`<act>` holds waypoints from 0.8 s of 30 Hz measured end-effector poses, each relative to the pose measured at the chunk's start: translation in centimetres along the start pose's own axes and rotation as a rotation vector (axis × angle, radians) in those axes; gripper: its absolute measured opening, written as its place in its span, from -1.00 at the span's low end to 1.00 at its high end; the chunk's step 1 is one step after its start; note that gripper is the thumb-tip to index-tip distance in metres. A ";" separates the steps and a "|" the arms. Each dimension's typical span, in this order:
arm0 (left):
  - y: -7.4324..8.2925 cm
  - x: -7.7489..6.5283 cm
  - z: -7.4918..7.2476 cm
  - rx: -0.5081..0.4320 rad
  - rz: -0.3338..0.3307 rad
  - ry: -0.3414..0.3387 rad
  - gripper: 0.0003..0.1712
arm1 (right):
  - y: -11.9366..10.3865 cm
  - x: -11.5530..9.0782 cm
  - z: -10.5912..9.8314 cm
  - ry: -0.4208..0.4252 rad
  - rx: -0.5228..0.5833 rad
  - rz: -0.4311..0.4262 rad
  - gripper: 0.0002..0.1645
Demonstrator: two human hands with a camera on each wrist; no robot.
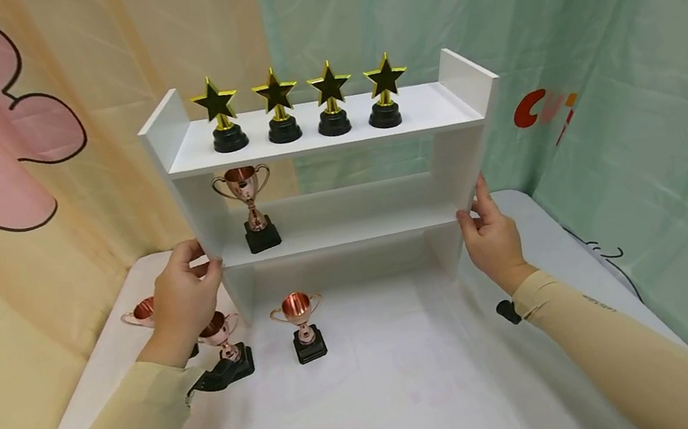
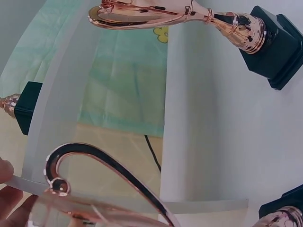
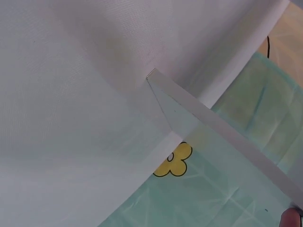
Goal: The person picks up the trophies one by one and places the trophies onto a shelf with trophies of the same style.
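Note:
A white shelf (image 1: 349, 244) stands on the table between both hands. My left hand (image 1: 183, 298) grips the front edge of its left side panel; fingertips (image 2: 5, 171) show at the left edge of the left wrist view. On the opposite side panel (image 3: 213, 125), my right hand (image 1: 495, 242) holds the front edge between thumb and fingers. Several gold star trophies (image 1: 330, 88) with black bases line the top board. One rose-gold cup trophy (image 1: 251, 211) stands at the left of the middle board. Another small cup trophy (image 1: 301, 326) stands on the table before the shelf.
More cup trophies (image 1: 226, 340) stand on the table (image 1: 407, 386) at the left, partly hidden by my left hand and forearm. Printed curtains (image 1: 603, 87) hang close behind and beside the table.

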State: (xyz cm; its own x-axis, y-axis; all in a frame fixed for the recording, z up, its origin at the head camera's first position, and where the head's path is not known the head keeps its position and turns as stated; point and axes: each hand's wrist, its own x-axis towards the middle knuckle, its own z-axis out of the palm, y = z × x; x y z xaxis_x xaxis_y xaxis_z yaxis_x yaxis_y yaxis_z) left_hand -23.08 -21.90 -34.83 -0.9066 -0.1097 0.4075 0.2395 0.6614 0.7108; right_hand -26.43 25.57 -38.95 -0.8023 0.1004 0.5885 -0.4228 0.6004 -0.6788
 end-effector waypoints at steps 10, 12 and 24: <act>0.3 -0.3 -1.5 0.118 0.049 -0.083 -0.48 | 0.1 -0.1 0.1 0.005 -0.006 -0.004 -0.06; 0.4 -0.6 -1.9 0.131 0.062 -0.093 -0.46 | 0.0 -0.2 0.2 0.012 -0.018 -0.013 -0.06; -0.9 -3.6 -5.2 0.251 0.173 -0.075 -0.52 | 0.1 -0.2 0.3 0.054 -0.059 -0.062 -0.06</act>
State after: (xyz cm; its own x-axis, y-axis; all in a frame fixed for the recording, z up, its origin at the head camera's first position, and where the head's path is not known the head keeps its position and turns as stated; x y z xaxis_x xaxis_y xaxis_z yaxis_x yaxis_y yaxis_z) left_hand -18.19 -25.99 -33.99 -0.8854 0.0693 0.4596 0.3076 0.8287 0.4675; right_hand -26.46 25.33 -39.26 -0.7510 0.1036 0.6522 -0.4435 0.6525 -0.6144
